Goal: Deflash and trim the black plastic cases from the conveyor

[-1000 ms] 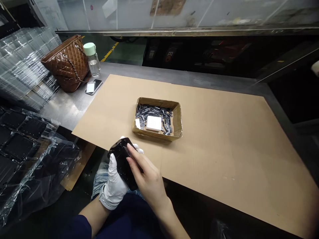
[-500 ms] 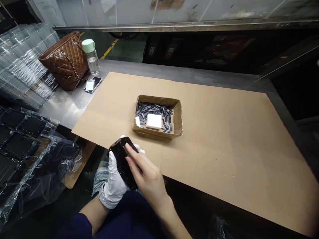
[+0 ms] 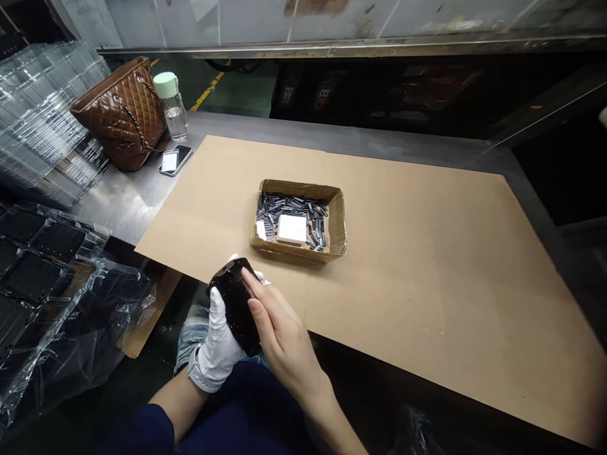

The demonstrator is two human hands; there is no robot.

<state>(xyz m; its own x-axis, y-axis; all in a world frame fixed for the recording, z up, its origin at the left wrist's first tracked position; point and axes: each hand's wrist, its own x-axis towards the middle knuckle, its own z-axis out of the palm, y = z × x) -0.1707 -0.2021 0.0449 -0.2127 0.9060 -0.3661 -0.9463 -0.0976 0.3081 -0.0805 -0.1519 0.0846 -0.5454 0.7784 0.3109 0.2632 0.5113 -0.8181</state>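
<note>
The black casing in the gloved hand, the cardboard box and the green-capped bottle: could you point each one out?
Black casing (image 3: pixel 239 313): head view, on its glossy flat face.
Cardboard box (image 3: pixel 337 222): head view, on its inner right wall.
Green-capped bottle (image 3: pixel 175 118): head view, on its clear body.

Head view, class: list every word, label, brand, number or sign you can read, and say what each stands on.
No text here is legible.
Clear plastic film: faint marks, too blurred to read.
White rectangle on the smartphone: any print is too small to read.
Black casing in the left hand: no lettering can be made out.
</note>
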